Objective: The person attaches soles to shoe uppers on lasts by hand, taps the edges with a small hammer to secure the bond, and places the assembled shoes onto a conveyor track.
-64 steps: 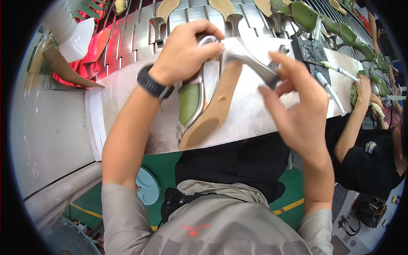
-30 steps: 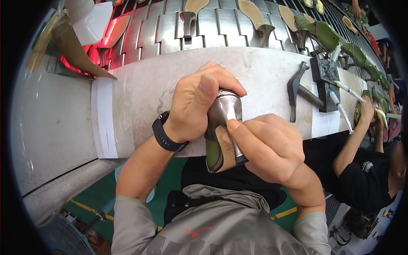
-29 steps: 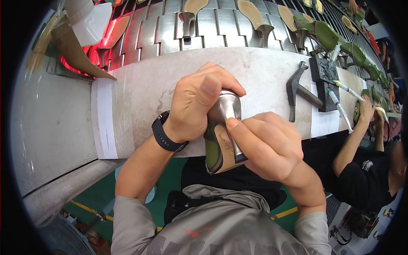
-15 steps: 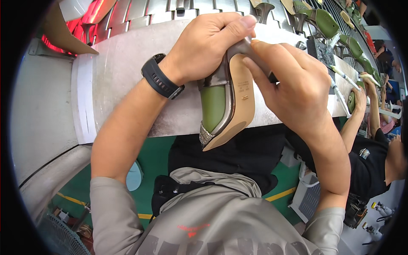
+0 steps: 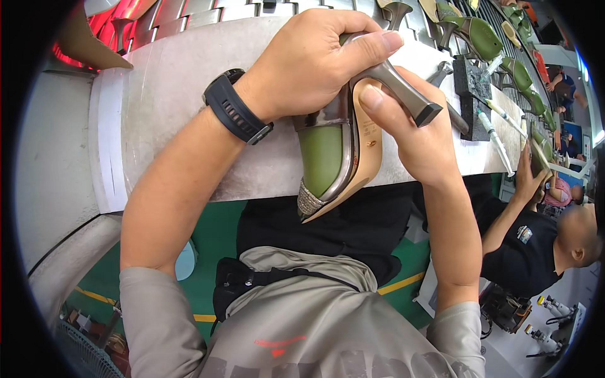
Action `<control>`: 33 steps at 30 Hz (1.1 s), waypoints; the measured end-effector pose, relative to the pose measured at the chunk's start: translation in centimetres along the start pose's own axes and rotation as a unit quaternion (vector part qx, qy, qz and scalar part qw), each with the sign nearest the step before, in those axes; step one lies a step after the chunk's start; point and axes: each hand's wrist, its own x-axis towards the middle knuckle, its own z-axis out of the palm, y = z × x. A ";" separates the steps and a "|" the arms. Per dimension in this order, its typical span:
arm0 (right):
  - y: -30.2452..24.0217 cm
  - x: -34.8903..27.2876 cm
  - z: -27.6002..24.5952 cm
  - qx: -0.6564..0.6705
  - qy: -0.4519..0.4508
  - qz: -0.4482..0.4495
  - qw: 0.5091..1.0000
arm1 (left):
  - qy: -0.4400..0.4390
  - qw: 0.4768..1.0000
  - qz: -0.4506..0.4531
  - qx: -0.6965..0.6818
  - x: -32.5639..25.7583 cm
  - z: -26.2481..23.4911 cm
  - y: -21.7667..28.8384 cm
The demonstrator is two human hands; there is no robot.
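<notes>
A high-heeled shoe [image 5: 370,148] hangs toe-down over the table's near edge, its tan sole turned to the right. Inside it is a green last [image 5: 320,160]; a glittery band [image 5: 308,198] crosses the toe. My left hand [image 5: 318,66] is closed round the back of the shoe, thumb over the heel's base. The long, dark metallic heel [image 5: 401,91] points down to the right. My right hand [image 5: 425,142] grips the heel end from the right, its thumb on the sole and its other fingers mostly hidden behind the heel.
The pale worktable [image 5: 183,145] lies under my hands. To the right are a dark block [image 5: 467,82], a metal-headed tool [image 5: 440,74] and syringes [image 5: 496,143]. More green shoes [image 5: 482,39] stand beyond. A co-worker in black [image 5: 526,249] works at the right. A slatted metal conveyor [image 5: 217,14] runs behind.
My right hand has shifted from wrapping the heel to gripping beside it, thumb on the sole, uncovering the heel. My left hand still holds the shoe. The co-worker's hands have moved.
</notes>
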 end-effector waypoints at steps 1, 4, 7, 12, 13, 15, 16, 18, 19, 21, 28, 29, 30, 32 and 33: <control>0.1 0.3 0.1 0.006 -0.002 0.011 1.000 | -0.005 0.999 -0.019 -0.032 0.0 0.0 0.4; 0.7 1.2 0.4 -0.020 -0.010 -0.017 1.000 | -0.019 0.981 -0.119 -0.153 0.0 -0.3 1.2; 0.3 1.1 0.4 -0.003 -0.015 -0.016 1.000 | -0.005 0.977 -0.090 -0.192 -0.2 0.4 1.3; 1.3 0.1 1.8 0.071 0.066 -0.072 0.993 | -0.008 0.990 -0.070 -0.124 0.0 0.1 1.6; 1.4 -0.2 1.7 0.020 0.070 -0.071 0.995 | 0.007 0.990 -0.080 -0.117 -0.2 0.3 1.6; 1.3 -0.8 1.0 -0.032 0.075 -0.071 0.994 | 0.011 0.991 -0.080 -0.102 0.0 0.4 0.8; 1.0 -1.0 0.4 -0.004 0.028 -0.016 0.999 | 0.016 0.993 -0.081 -0.088 0.2 0.5 0.4; 0.0 -1.5 -0.7 -0.026 -0.039 0.065 0.997 | 0.027 0.994 -0.059 -0.084 0.1 0.9 0.0; 0.0 -1.5 -1.2 -0.027 -0.039 0.065 0.997 | 0.038 0.995 -0.039 -0.079 0.1 1.1 -0.1; 0.0 -1.3 -1.7 -0.091 -0.057 0.097 0.990 | 0.043 0.996 -0.034 -0.070 0.2 1.3 -0.2; -0.7 -1.4 -1.1 -0.126 -0.031 0.066 0.989 | 0.107 0.994 -0.001 -0.019 -0.3 1.9 1.6; -0.9 -1.4 -1.1 -0.143 -0.025 0.070 0.987 | 0.109 0.994 -0.002 -0.019 -0.2 1.9 1.5; -1.0 -1.5 -0.9 -0.159 -0.020 0.073 0.984 | 0.114 0.993 0.002 -0.017 -0.2 1.8 1.4; -0.7 -1.7 -0.5 -0.153 -0.006 0.057 0.987 | 0.120 0.993 0.007 -0.016 0.0 1.8 1.4; -0.4 -1.9 -0.4 -0.145 0.011 0.040 0.989 | 0.122 0.992 -0.021 -0.023 0.3 2.1 1.5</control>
